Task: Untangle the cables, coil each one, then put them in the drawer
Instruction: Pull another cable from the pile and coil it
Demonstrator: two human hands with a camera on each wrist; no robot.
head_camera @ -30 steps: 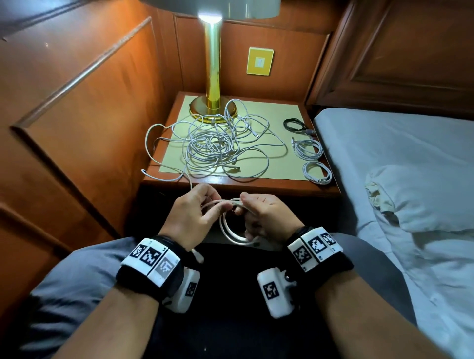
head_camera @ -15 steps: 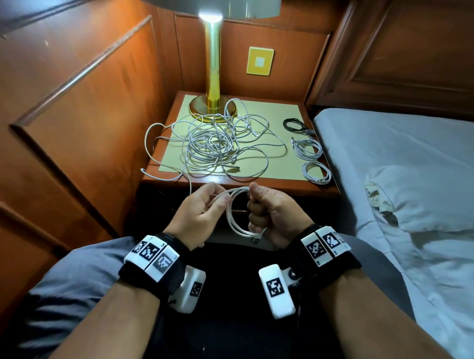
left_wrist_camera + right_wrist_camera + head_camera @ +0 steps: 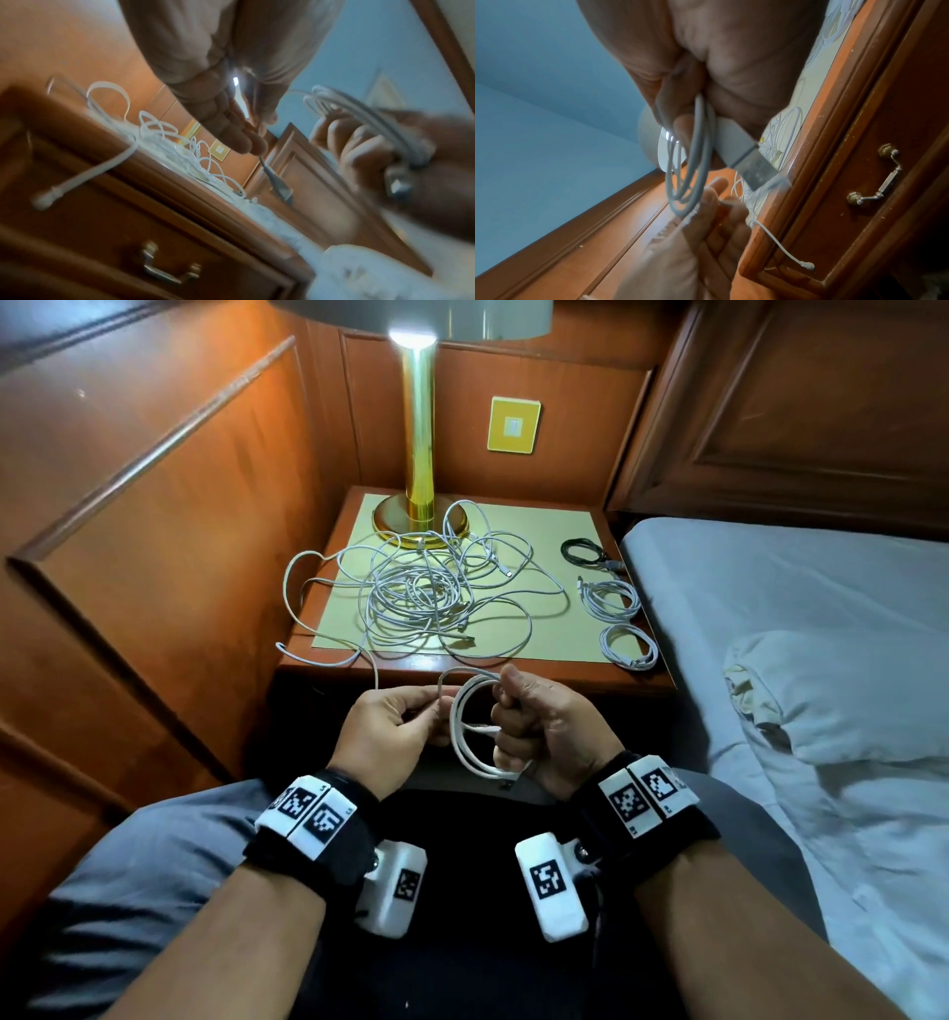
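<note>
My right hand (image 3: 508, 729) is fisted round a small coil of white cable (image 3: 464, 737), held upright in front of the nightstand. The coil (image 3: 695, 162) hangs from the fingers in the right wrist view, its USB plug (image 3: 752, 166) sticking out. My left hand (image 3: 436, 711) pinches the same cable's loose end beside the coil; a small connector (image 3: 280, 186) dangles below those fingers. A big tangle of white cables (image 3: 426, 593) lies on the nightstand top (image 3: 580, 667). The drawer (image 3: 859, 213) below is shut.
A black coil (image 3: 583, 553) and two white coils (image 3: 611, 598) (image 3: 629, 649) lie along the nightstand's right edge. A brass lamp (image 3: 420, 454) stands at the back. One cable end (image 3: 46, 200) hangs over the front edge. The bed (image 3: 796, 634) is close on the right, wood panelling on the left.
Both hands have risen toward the nightstand's front edge. The right fist has turned thumb-up, so the coil now stands upright. The left hand still pinches the loose end.
</note>
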